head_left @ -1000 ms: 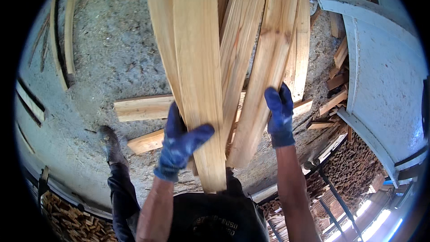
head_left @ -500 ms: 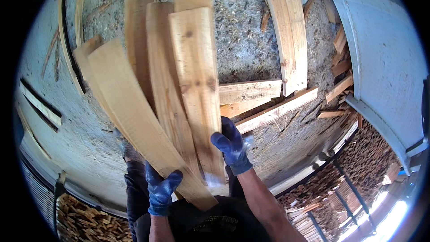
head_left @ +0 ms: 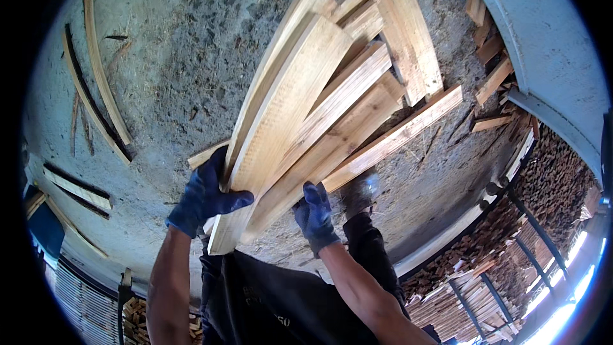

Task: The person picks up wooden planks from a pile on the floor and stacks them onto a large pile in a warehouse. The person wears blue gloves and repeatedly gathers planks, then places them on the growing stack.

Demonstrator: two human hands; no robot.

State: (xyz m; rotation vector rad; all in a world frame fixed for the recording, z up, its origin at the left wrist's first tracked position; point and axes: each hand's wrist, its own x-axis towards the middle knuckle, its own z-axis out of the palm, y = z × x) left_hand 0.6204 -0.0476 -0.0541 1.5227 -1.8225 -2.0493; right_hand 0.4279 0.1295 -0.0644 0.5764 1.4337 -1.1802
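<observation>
The fanned boards (head_left: 290, 102) are left of the pale blue panel (head_left: 562, 38). My left hand (head_left: 207, 197) grasps them along the edge farthest from that panel, thumb on top; my right hand (head_left: 314, 217) is at the panel-side edge, whether gripping I cannot tell. I judge them stiff, heavy together, apt to slide apart; best squeezed by the 2 outer edges.

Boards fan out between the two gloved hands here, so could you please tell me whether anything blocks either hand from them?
Nothing visible does. The left gloved hand grips the boards directly; the right gloved hand is at their lower right edge, with no object visible between.
</observation>
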